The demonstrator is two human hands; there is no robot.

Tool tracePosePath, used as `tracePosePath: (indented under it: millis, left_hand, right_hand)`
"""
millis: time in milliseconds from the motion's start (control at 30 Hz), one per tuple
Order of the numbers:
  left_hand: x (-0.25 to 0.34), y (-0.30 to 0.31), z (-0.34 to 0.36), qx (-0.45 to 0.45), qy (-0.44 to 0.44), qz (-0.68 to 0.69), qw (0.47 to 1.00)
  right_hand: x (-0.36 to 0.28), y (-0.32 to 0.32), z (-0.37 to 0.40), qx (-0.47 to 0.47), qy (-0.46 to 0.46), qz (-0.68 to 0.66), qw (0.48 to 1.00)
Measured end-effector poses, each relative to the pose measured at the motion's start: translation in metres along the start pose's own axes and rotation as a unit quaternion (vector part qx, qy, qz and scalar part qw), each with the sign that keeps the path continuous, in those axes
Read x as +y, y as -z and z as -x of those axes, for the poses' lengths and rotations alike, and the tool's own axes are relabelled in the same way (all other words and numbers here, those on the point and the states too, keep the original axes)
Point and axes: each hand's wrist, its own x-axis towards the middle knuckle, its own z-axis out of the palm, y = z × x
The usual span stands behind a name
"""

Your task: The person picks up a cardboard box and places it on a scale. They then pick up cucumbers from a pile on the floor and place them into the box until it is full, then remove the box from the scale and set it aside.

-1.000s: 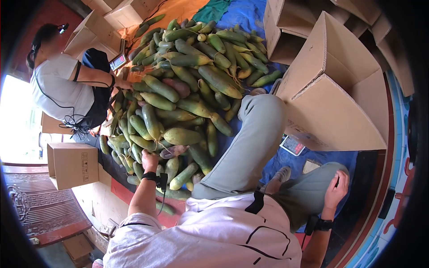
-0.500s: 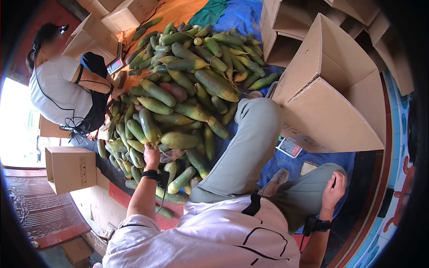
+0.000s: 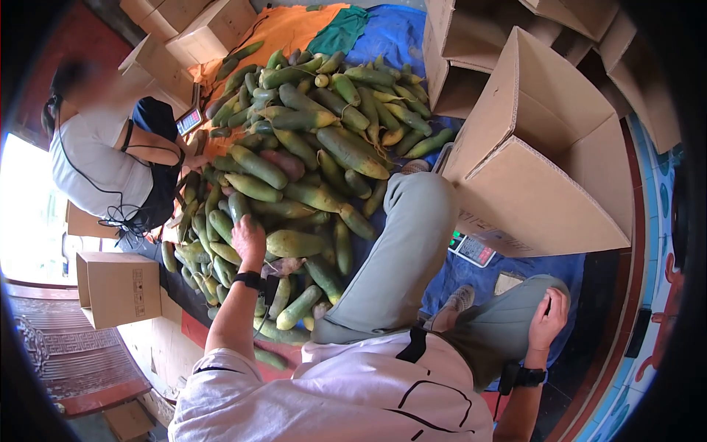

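Observation:
A large pile of green radishes (image 3: 294,158) lies on the orange and blue sheets in front of me. At the near left of the pile, my left hand (image 3: 249,239) is closed on a green radish (image 3: 238,206), whose upper end shows beyond the fingers. A pale green radish (image 3: 294,243) lies just right of that hand. My right hand (image 3: 550,313) rests on my right knee, away from the pile, with its fingers curled; nothing can be made out in it.
A big open carton (image 3: 545,147) stands at the right, with a scale (image 3: 475,250) beside its base. More cartons (image 3: 471,37) are stacked behind. A co-worker (image 3: 110,158) sits at the left, reaching to the pile. A small carton (image 3: 119,289) stands at lower left.
My left hand has moved slightly up and left, from the radish's lower end onto its body. My right hand has stayed on my knee.

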Motion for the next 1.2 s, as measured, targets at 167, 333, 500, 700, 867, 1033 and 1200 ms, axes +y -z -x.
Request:
tracePosePath:
  millis: [167, 333, 500, 700, 867, 1033, 1200]
  left_hand:
    - [0.048, -0.003, -0.027, -0.076, -0.117, -0.079, 0.987]
    - [0.059, -0.019, -0.063, -0.214, -0.107, -0.232, 0.943]
    - [0.030, -0.056, -0.081, -0.233, -0.098, -0.228, 0.940]
    - [0.070, -0.033, -0.050, -0.134, -0.008, -0.132, 0.982]
    - [0.084, -0.033, -0.049, -0.102, 0.055, -0.052, 0.992]
    - [0.055, -0.059, -0.062, -0.057, 0.071, 0.024, 0.996]
    - [0.022, -0.054, -0.076, -0.097, 0.234, 0.529, 0.810]
  right_hand:
    - [-0.003, 0.001, 0.000, 0.004, -0.013, 0.000, 1.000]
    - [-0.007, 0.002, -0.003, -0.004, -0.029, 0.011, 0.999]
    - [-0.007, 0.002, -0.004, 0.002, -0.016, 0.021, 1.000]
    - [-0.006, 0.001, -0.007, 0.003, -0.017, 0.022, 1.000]
    - [-0.006, 0.004, -0.008, -0.008, -0.008, 0.032, 0.999]
    - [-0.006, 0.002, -0.006, -0.004, -0.018, 0.027, 0.999]
    - [-0.008, 0.003, -0.006, -0.001, -0.017, 0.029, 0.999]
